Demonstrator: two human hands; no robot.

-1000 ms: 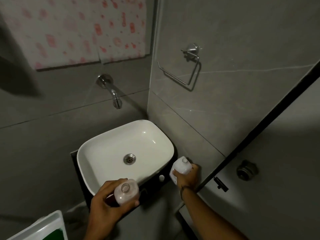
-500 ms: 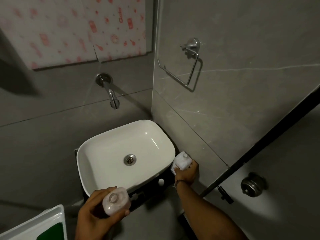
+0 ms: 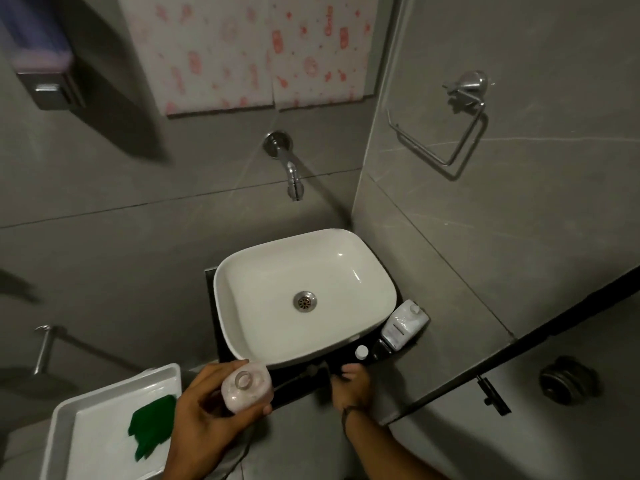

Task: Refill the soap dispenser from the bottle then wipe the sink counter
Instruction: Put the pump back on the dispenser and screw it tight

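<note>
The left hand (image 3: 207,414) grips the open soap bottle (image 3: 246,386) at the basin's (image 3: 242,327) front edge; the right hand (image 3: 351,382), blurred, seems empty. The white dispenser (image 3: 403,323) stands right of the basin. A tilt could spill soap.

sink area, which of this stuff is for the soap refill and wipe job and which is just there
For the job:
- pinkish bottle, held in the left hand
- white dispenser, standing on the dark counter beside the basin
- small white cap on the counter
- green cloth in the white tray

Just there:
- white basin
- wall tap
- chrome towel ring
- patterned paper
</note>
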